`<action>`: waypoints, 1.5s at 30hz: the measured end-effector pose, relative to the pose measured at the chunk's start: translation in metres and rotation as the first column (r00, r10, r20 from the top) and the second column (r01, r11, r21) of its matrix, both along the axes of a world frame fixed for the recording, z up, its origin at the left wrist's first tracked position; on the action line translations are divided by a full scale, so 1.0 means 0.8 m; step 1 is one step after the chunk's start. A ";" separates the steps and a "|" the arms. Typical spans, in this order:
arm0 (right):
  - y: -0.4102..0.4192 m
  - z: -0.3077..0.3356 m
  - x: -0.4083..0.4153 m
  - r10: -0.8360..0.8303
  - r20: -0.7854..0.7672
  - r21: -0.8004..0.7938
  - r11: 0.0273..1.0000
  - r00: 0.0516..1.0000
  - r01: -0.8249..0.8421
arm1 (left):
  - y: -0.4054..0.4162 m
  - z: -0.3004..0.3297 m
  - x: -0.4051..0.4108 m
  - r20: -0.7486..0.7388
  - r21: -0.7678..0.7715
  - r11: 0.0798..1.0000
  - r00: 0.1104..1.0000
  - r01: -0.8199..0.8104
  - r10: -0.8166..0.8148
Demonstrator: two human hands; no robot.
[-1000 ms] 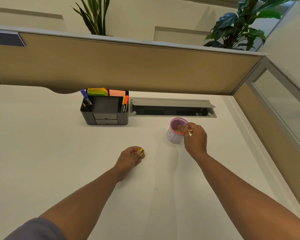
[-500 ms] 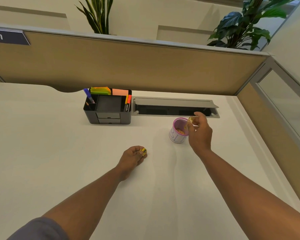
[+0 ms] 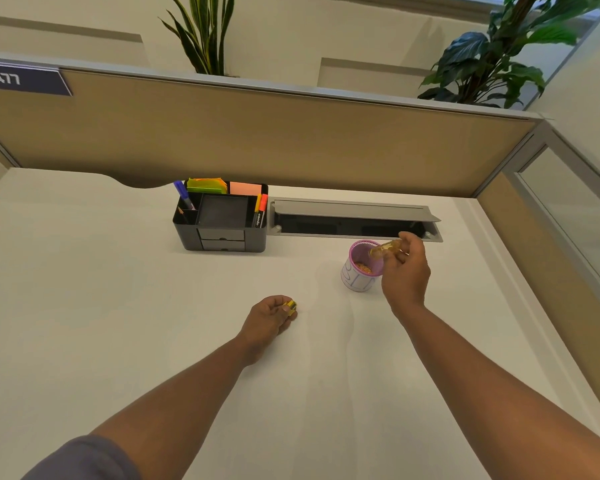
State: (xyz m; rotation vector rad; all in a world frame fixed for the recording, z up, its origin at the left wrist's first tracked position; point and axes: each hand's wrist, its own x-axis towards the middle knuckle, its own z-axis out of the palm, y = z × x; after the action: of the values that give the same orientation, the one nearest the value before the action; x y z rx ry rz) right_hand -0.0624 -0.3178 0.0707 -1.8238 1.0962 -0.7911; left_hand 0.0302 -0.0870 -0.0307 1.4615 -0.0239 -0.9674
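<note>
Amber and see-through, the small piece (image 3: 385,249) sits pinched between my right thumb and fingertips, held level just over the far rim of the pink mesh cup (image 3: 359,280). I cannot tell exactly what the piece is. My right hand (image 3: 406,273) is curled around it from the side rather than from above, so my knuckles do not cover the cup's mouth and I can see down to the orange bits (image 3: 363,268) lying on its bottom. Holding it this close to the opening suits either dropping it in or lifting it clear, I judge.

My left hand (image 3: 267,318) rests on the white desk (image 3: 84,306), well apart from the cup, its fingers folded around a small yellow thing (image 3: 290,305) that peeps out at the fingertips. Parking it on the surface steadies it while the right hand works.

Farther back stands a black organiser (image 3: 222,237) with pens and coloured sticky notes, placed against the tan partition (image 3: 291,140). Beside it a grey cable hatch (image 3: 354,220) stands open, just behind the cup.
</note>
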 end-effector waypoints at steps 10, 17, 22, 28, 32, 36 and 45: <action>0.064 -0.024 -0.022 -0.037 0.227 0.468 0.881 0.973 -0.075 | 0.005 0.043 0.007 0.032 -0.067 0.997 0.999 -0.041 0.044; 0.114 -0.025 -0.018 0.057 0.301 0.669 0.699 0.952 -0.254 | 0.028 0.085 0.007 0.083 -0.122 0.987 0.990 -0.104 0.115; 0.132 -0.015 -0.022 0.130 0.333 0.685 0.647 0.934 -0.335 | 0.044 0.101 -0.003 0.090 -0.129 0.986 0.989 -0.106 0.118; 0.146 -0.006 -0.026 0.197 0.336 0.698 0.605 0.921 -0.384 | 0.058 0.116 -0.015 0.140 -0.121 0.989 0.985 -0.086 0.103; 0.156 0.001 -0.028 0.233 0.343 0.692 0.593 0.910 -0.412 | 0.065 0.127 -0.019 0.199 -0.087 0.993 0.975 -0.084 0.100; 0.163 0.008 -0.030 0.266 0.321 0.674 0.610 0.909 -0.416 | 0.074 0.135 -0.016 0.212 -0.065 0.993 0.971 -0.101 0.113; 0.165 0.021 -0.038 0.287 0.317 0.699 0.573 0.904 -0.428 | 0.082 0.149 -0.018 0.238 -0.061 0.996 0.968 -0.072 0.084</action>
State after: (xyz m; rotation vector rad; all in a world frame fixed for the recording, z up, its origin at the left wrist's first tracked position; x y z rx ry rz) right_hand -0.0925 -0.1859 0.0874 -1.1459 0.7241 -0.1579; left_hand 0.0160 -0.0214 0.0885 1.5133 -0.1658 -0.7167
